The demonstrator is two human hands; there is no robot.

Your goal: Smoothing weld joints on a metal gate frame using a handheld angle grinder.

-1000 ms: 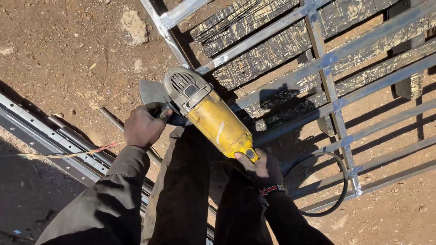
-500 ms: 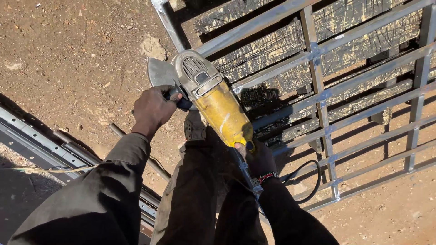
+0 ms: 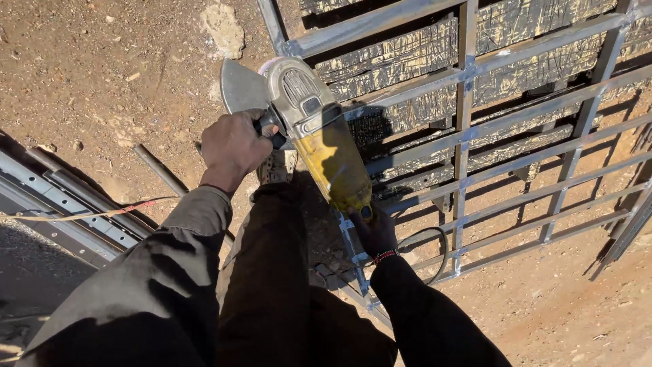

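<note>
While we stand outdoors on bare, stony reddish dirt, a grey metal grille frame lies flat on it ahead of us.

Under the grille's bars we see dark, scratched panels, and sun throws hard bar shadows across the ground; at our left, grey metal rails lie on the dirt with a thin orange cord crossing them, and a pale stone sits near the top. We hold a yellow angle grinder over the grille's left edge, its guard and disc toward the dirt. Our left hand is clamped around the side handle; our right hand wraps the rear grip, fingers closed. A black cable loops beside it.
</note>
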